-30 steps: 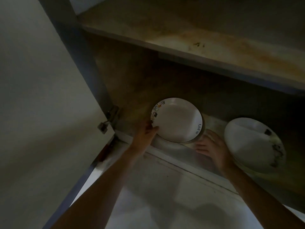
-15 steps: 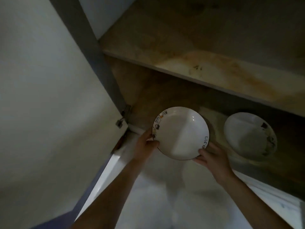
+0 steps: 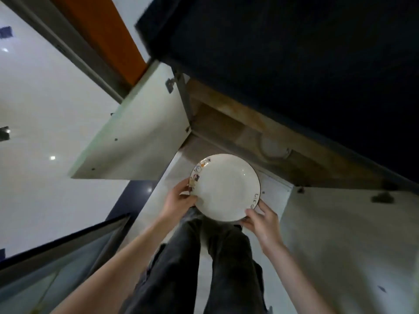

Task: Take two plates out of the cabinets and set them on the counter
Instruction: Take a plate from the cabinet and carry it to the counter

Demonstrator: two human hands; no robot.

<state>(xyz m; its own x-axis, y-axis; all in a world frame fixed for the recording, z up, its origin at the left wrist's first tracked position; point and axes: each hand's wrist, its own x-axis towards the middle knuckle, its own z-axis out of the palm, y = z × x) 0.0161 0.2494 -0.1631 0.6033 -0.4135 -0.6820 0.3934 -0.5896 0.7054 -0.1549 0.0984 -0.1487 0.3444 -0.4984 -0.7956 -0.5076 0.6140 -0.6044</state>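
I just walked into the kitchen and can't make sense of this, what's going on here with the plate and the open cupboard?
A person is holding a white plate with both hands: the left hand grips its left rim and the right hand its lower right rim. The plate is out of the low cabinet, held in the air above the person's legs, and not yet set down. The cabinet door on the left stands open. A second plate rests inside on the shelf.
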